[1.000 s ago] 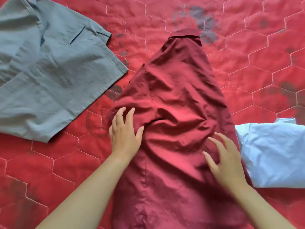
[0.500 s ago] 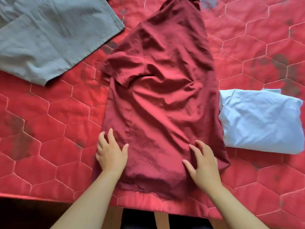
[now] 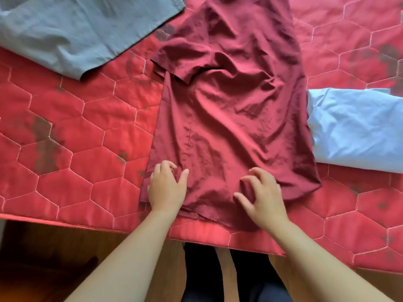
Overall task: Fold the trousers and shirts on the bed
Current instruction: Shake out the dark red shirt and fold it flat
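Red quilted bedspread (image 3: 72,131) stitched in hexagons covers the bed, its near edge running across the lower view, with wooden floor (image 3: 54,253) below it and the person's dark-clad legs (image 3: 202,275) at the bedside. A maroon shirt (image 3: 231,110) lies lengthwise in the middle of the bedspread, hem near and top running out of view at the far edge, its cloth heavily creased. One short sleeve (image 3: 183,62) sticks out on the left side. A grey garment (image 3: 76,31) is spread at the far left, near the sleeve but apart from it. A folded light blue garment (image 3: 357,129) lies on the right, touching the shirt's right edge.

Both hands are on the shirt's near end, just above the hem. The left hand (image 3: 166,188) sits at the near left corner, fingers bent with tips down on the cloth and thumb spread; I cannot tell whether it pinches any fabric. The right hand (image 3: 263,197) is further right, fingers clawed and apart, thumb out, cloth puckered beneath; whether it has hold of the shirt I cannot tell
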Tool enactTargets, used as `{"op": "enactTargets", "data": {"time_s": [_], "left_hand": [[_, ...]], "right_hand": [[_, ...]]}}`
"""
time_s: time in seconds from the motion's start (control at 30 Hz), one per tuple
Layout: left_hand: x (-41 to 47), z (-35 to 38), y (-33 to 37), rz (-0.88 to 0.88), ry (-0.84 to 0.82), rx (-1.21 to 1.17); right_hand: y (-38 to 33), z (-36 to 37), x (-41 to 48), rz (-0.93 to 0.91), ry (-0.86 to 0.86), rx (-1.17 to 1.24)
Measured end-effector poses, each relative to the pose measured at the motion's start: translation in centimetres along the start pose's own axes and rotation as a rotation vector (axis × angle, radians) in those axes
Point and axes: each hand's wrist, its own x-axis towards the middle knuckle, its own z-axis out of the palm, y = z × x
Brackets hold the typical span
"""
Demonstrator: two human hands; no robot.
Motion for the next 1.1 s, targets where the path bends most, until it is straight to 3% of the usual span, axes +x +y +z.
{"op": "enactTargets", "data": {"time_s": [0.13,0.37,0.53,0.7,0.8,0.97,1.1], "left_hand": [[-0.2,0.4,-1.3,-0.025,-0.09,0.147],[-1.2,-1.9,-2.1,0.164,0.06,-0.208],[-0.7,-3.1,-4.6,0.005,-0.031,-0.211],[1.4,-2.0,-4.7,-0.061,-0.094,-0.046],[1.1,-1.8,-2.4,0.034,-0.037,-0.034],[-2.4,-2.5,5.1,0.164,-0.151,-0.354],[-5.1,-3.3,11.5,0.252,-0.265,-0.502]], "right_hand": [[-0.5,1.7,-0.6,0.059,0.028,0.027],[-1.8,0.7,-0.4,-0.018,0.157,0.049],[-2.0,1.0,-0.9,0.023,-0.034,-0.088],[-0.9,0.8,0.4,0.012,0.03,-0.057],[-0.2,0.0,0.8,-0.009,-0.009,-0.053],[1.7,-3.2,-0.4,0.057,-0.165,-0.049],[1.7,-8.3,-1.7,0.11,-0.132,0.253]]}}
